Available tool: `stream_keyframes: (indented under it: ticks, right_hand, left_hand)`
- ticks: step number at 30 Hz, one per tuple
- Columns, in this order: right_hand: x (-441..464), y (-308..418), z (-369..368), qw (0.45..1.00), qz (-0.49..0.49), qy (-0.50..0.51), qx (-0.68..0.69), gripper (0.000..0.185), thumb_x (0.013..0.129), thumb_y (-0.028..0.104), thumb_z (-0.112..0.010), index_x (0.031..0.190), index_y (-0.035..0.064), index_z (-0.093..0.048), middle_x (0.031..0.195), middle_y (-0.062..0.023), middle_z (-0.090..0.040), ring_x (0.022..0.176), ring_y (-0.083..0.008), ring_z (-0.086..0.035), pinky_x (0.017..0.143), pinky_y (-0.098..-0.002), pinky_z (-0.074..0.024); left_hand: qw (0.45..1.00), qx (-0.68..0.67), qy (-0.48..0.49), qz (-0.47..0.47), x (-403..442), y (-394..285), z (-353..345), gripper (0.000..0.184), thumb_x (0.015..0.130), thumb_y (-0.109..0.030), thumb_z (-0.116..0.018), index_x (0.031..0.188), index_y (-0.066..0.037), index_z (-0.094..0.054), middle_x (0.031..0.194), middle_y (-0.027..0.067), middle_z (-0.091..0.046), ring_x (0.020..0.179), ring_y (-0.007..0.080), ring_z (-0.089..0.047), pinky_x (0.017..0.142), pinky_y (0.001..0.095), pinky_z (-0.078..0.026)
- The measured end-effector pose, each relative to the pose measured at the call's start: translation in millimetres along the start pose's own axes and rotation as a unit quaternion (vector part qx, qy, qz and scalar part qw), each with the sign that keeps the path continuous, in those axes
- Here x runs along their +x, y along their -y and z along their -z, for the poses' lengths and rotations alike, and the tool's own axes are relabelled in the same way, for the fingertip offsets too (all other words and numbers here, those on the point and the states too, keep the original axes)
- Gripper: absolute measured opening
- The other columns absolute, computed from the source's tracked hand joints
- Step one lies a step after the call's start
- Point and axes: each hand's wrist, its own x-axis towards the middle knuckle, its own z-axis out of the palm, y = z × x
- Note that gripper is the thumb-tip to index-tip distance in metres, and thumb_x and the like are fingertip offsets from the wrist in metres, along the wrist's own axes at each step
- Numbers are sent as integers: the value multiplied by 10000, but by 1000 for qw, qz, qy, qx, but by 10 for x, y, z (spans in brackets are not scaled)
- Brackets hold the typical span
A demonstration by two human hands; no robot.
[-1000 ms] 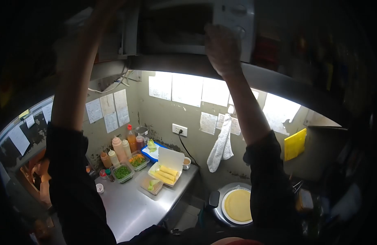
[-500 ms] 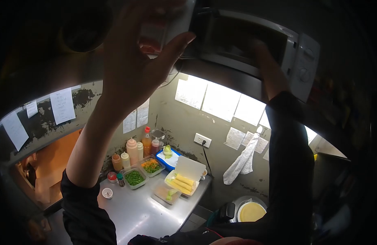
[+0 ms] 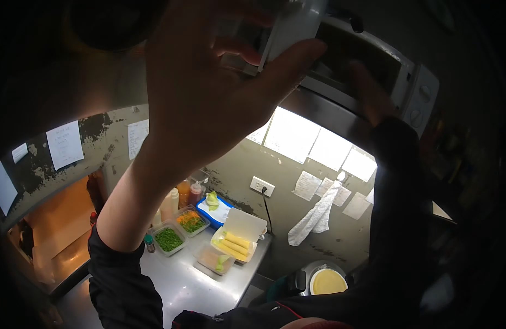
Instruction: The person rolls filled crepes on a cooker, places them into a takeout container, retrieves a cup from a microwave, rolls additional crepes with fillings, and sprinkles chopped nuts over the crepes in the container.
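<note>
High in the view, my left hand (image 3: 209, 93) is raised, its thumb and fingers closed round a white container (image 3: 297, 30) whose contents I cannot make out. My right hand (image 3: 371, 90) reaches up against the dark front of a white microwave (image 3: 417, 96), with two knobs at its right side. Deep shadow and blur hide most of the right fingers. The held container is just left of the microwave and overlaps its front in my view.
Below, a steel table (image 3: 182, 285) bears a tub of chopped greens (image 3: 168, 239), a tub of shredded vegetables (image 3: 190, 220), an open box of yellow rolls (image 3: 234, 244), a blue tray (image 3: 223, 214) and several sauce bottles. A white towel (image 3: 316, 214) hangs on the wall.
My left hand has moved right with the white container, closer to the microwave. My right hand stays at the microwave front. The whole view has shifted slightly.
</note>
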Motion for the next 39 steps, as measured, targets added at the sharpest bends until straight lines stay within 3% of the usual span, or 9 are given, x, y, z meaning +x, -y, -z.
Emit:
stream_keyframes:
  ticks: [8, 16, 17, 18, 22, 25, 29, 37, 39]
  right_hand:
    - [-126, -294, 179, 993, 69, 87, 50, 509, 860, 459, -660, 1220, 99, -685, 1297, -117, -634, 1208, -271, -590, 1023, -418, -469]
    - [-610, 22, 184, 976, 44, -145, -156, 541, 897, 541, -602, 1229, 121, -680, 1309, -95, -632, 1211, -270, -578, 1031, -396, -450]
    - [-523, -92, 211, 977, 33, -168, -126, 564, 896, 559, -593, 1236, 116, -672, 1318, -98, -625, 1222, -275, -573, 1038, -396, -448]
    - [-852, -117, 285, 972, 117, -126, 161, 518, 924, 412, -616, 1310, 68, -589, 1234, -125, -644, 1219, -260, -575, 1012, -370, -476]
    - [-2460, 196, 309, 940, 179, -211, 198, 417, 915, 271, -681, 1256, 52, -582, 1096, -107, -674, 1093, -226, -637, 927, -330, -530]
    - [-3414, 470, -27, 885, 180, 21, 430, 394, 853, 327, -730, 1140, 86, -606, 1033, -95, -684, 972, -237, -670, 874, -348, -545]
    - [-4367, 892, -707, 908, 116, 126, 383, 539, 702, 249, -856, 1110, 122, -527, 1024, -130, -682, 929, -259, -690, 792, -390, -561]
    - [-5361, 877, -1519, 888, 61, 10, 456, 635, 755, 283, -771, 1298, 66, -525, 908, -149, -675, 837, -288, -678, 828, -389, -532]
    - [-5439, 789, -1474, 885, 30, 12, 465, 635, 762, 293, -777, 1301, 66, -530, 915, -145, -679, 841, -286, -681, 850, -383, -534]
  left_hand:
    - [999, 9, -45, 19, -22, 0, -74, 412, 770, -42, -776, 1127, 21, -580, 1070, 120, -611, 930, 154, -631, 746, 242, -552]
    - [995, -53, -72, 38, -158, 47, -363, 311, 874, -89, -668, 1152, 16, -575, 1061, 97, -619, 945, 132, -611, 742, 255, -529]
    - [994, -59, -75, 50, -178, -39, -469, 315, 883, -104, -657, 1162, 15, -572, 1066, 104, -621, 953, 145, -614, 747, 267, -530]
    - [993, -65, -79, 62, -199, -125, -576, 319, 893, -118, -646, 1172, 15, -568, 1070, 111, -623, 961, 158, -618, 753, 280, -531]
    - [997, -45, -38, -45, -397, 7, -1116, 319, 916, -107, -659, 1223, -45, -597, 1198, 99, -629, 1040, 189, -654, 771, 293, -568]
    - [999, 1, 29, -46, -466, -202, -1653, 245, 901, -48, -648, 1145, -68, -667, 1182, 98, -660, 1042, 206, -666, 784, 296, -570]
    - [993, 75, 40, -77, -776, 58, -2532, 242, 862, -74, -659, 1103, -74, -682, 1165, 97, -669, 1035, 260, -665, 788, 360, -568]
    - [932, 341, 122, -31, -1198, 129, -3361, 400, 784, -153, -635, 1178, -96, -596, 1157, 85, -634, 1078, 270, -607, 816, 443, -495]
    - [963, 239, 114, -47, -1224, 116, -3306, 208, 863, -205, -601, 1048, -139, -668, 1231, 68, -660, 1016, 317, -638, 825, 410, -522]
